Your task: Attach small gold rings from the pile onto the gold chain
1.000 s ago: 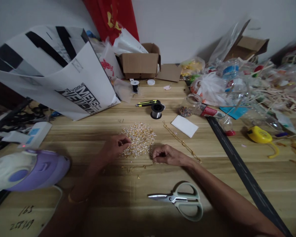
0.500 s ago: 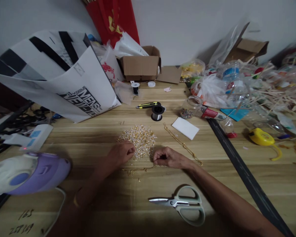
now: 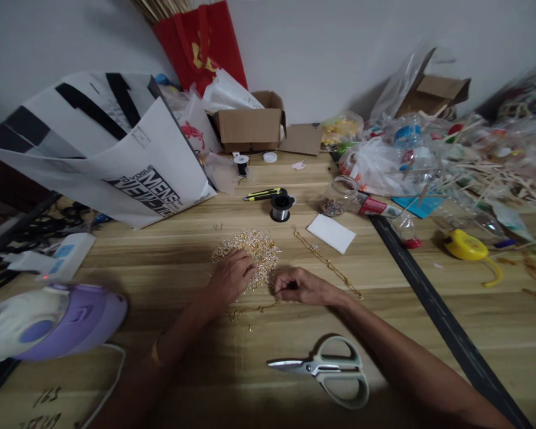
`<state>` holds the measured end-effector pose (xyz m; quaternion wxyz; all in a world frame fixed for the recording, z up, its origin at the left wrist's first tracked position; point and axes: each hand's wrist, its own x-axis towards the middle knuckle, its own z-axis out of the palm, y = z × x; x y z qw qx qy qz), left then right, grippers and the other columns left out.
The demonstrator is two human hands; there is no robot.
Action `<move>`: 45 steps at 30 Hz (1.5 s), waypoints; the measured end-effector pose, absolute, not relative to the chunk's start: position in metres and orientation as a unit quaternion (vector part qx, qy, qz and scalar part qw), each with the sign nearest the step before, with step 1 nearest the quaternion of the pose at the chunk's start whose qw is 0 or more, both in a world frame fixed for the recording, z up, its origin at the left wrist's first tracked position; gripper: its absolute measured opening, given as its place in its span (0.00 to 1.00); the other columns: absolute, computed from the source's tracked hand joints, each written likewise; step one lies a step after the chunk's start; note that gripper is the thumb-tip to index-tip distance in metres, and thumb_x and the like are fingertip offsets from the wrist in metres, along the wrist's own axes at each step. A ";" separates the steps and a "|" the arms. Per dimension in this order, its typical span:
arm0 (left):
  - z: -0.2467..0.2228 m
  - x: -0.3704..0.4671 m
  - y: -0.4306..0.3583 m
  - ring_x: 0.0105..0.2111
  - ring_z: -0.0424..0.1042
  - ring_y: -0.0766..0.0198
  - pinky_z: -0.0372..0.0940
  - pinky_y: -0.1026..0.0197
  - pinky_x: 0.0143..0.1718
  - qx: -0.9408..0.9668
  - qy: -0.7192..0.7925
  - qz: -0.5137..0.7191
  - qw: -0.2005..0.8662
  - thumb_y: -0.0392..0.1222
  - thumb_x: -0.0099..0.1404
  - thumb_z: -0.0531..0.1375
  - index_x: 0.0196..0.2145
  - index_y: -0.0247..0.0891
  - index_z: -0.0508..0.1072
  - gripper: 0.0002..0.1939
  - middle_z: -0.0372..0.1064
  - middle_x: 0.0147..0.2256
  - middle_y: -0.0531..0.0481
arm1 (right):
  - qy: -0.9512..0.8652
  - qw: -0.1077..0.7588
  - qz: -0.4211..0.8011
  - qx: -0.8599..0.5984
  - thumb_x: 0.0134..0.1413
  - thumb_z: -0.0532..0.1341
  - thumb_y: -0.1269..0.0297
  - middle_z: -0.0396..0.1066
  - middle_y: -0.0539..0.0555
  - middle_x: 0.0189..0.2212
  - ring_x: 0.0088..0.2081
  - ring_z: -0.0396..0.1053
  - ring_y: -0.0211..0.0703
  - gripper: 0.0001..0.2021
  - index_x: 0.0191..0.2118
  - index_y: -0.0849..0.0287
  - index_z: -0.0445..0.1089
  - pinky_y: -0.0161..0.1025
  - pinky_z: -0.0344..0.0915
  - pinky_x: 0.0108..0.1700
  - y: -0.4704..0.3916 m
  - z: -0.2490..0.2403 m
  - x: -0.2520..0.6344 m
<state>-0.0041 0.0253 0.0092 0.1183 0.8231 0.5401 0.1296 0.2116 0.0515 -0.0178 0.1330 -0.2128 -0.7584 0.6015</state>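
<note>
A loose heap of small gold and clear beaded pieces (image 3: 262, 249) lies on the wooden table in front of me. My left hand (image 3: 234, 274) rests over the heap's left side, fingers bent together; whatever may be between them is hidden. At the heap's lower right, my right hand (image 3: 300, 285) pinches the end of a thin gold chain (image 3: 245, 311), which trails left across the wood. A second gold chain (image 3: 324, 260) with beads lies beyond the right hand. Nearer to me, scissors (image 3: 318, 367) with pale handles lie slightly open.
Behind the heap are a wire spool (image 3: 280, 208), a yellow-black cutter (image 3: 263, 194), a bead jar (image 3: 335, 199) and a folded white paper (image 3: 331, 233). A purple-white appliance (image 3: 67, 322) stands left, under a large paper bag (image 3: 156, 173). A yellow tape measure (image 3: 465, 245) and plastic clutter fill the right.
My left hand has moved right and up onto the heap, covering part of it. The right hand stays at the chain's end. The view has shifted slightly.
</note>
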 end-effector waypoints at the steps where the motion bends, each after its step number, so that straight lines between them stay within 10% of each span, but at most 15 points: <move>1: 0.008 -0.002 0.028 0.36 0.63 0.60 0.58 0.58 0.41 0.824 0.536 0.138 0.118 0.36 0.63 0.54 0.28 0.36 0.71 0.09 0.66 0.30 0.47 | -0.760 0.133 0.600 -0.212 0.52 0.58 0.71 0.65 0.49 0.25 0.26 0.60 0.32 0.03 0.29 0.63 0.68 0.30 0.57 0.30 0.052 -0.018 0.212; 25: 0.000 0.011 0.049 0.36 0.63 0.59 0.58 0.57 0.41 0.851 0.506 0.105 0.095 0.33 0.65 0.48 0.28 0.36 0.68 0.11 0.65 0.31 0.46 | -0.763 0.146 0.594 -0.210 0.52 0.59 0.67 0.65 0.49 0.25 0.26 0.61 0.33 0.06 0.28 0.64 0.68 0.31 0.58 0.31 0.052 -0.018 0.212; 45: 0.009 -0.009 0.054 0.21 0.64 0.70 0.61 0.66 0.24 0.491 0.552 0.423 0.525 0.48 0.51 0.62 0.28 0.32 0.69 0.14 0.74 0.28 0.47 | -0.758 0.152 0.600 -0.203 0.52 0.59 0.71 0.64 0.48 0.25 0.26 0.59 0.32 0.03 0.29 0.64 0.67 0.29 0.57 0.29 0.051 -0.019 0.212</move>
